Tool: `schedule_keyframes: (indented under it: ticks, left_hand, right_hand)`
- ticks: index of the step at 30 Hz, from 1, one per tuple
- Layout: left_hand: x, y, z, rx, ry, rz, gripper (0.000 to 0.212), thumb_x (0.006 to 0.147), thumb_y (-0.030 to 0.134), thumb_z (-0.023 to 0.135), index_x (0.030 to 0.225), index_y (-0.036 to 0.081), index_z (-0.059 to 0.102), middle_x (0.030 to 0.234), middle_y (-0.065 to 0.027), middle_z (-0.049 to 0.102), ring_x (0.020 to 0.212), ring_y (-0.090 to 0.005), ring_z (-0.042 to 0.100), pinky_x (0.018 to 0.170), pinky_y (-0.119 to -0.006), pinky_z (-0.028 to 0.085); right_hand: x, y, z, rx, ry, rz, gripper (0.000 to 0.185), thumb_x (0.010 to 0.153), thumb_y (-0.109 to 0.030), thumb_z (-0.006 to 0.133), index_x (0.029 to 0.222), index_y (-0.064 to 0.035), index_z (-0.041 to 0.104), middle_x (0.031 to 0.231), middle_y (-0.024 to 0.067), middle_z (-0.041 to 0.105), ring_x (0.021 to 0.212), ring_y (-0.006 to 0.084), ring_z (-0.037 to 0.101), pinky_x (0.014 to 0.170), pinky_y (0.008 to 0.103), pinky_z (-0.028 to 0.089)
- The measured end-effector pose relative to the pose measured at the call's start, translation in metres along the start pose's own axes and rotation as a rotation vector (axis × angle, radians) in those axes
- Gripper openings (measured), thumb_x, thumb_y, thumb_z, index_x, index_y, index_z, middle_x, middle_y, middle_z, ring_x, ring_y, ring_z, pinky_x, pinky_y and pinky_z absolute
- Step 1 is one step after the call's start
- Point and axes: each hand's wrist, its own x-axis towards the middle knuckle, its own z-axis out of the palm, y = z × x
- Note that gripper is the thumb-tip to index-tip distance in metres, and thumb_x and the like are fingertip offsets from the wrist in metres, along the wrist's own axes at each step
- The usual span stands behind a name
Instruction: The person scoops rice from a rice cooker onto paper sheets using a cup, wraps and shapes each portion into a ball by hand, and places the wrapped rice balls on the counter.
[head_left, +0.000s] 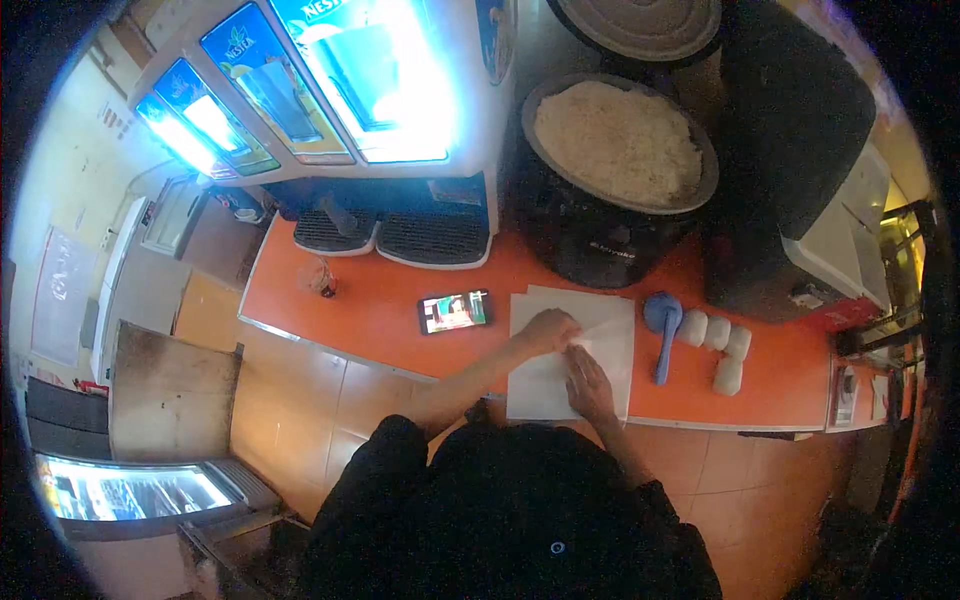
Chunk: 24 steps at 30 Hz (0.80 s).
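Note:
White paper sheets lie stacked on the orange counter before me. Over their middle my left hand is curled, its fingers at a whitish bit between the hands that is too blurred to name. My right hand rests on the paper just below, fingers together, its fingertips meeting the left hand. Whether either hand grips something is unclear. To the right lies a blue rice scoop, handle pointing towards me. Several white wrapped rice portions sit beside it. Behind the paper stands an open rice cooker full of rice.
A lit smartphone lies left of the paper. Farther left stands a clear cup with dark contents. The drink dispenser borders the counter's back left. A dark appliance with a pale lower section occupies the back right.

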Motion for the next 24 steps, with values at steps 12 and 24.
schedule_keyframes:
  ticks: [12, 24]
  left_hand:
    - [-0.054, 0.037, 0.057, -0.099, 0.390, 0.073, 0.044, 0.095, 0.016, 0.042, 0.134, -0.004, 0.041, 0.139, -0.0223, 0.040, 0.131, -0.0340, 0.036, 0.111, -0.042, 0.027]
    - [-0.076, 0.053, 0.059, 0.161, 0.397, 0.221, 0.058, 0.083, 0.016, 0.054, 0.134, -0.009, 0.038, 0.142, -0.0223, 0.034, 0.133, -0.0356, 0.032, 0.113, -0.044, 0.024]
  right_hand:
    - [-0.024, 0.025, 0.034, -0.112, 0.166, -0.132, 0.036, 0.076, -0.006, 0.063, 0.110, 0.0005, 0.054, 0.113, 0.0193, 0.055, 0.105, 0.0397, 0.055, 0.087, 0.0470, 0.049]
    - [-0.023, 0.013, 0.011, -0.419, 0.181, -0.066, 0.035, 0.079, -0.021, 0.066, 0.111, -0.0086, 0.058, 0.121, 0.0086, 0.055, 0.103, 0.0258, 0.053, 0.081, 0.0400, 0.046]
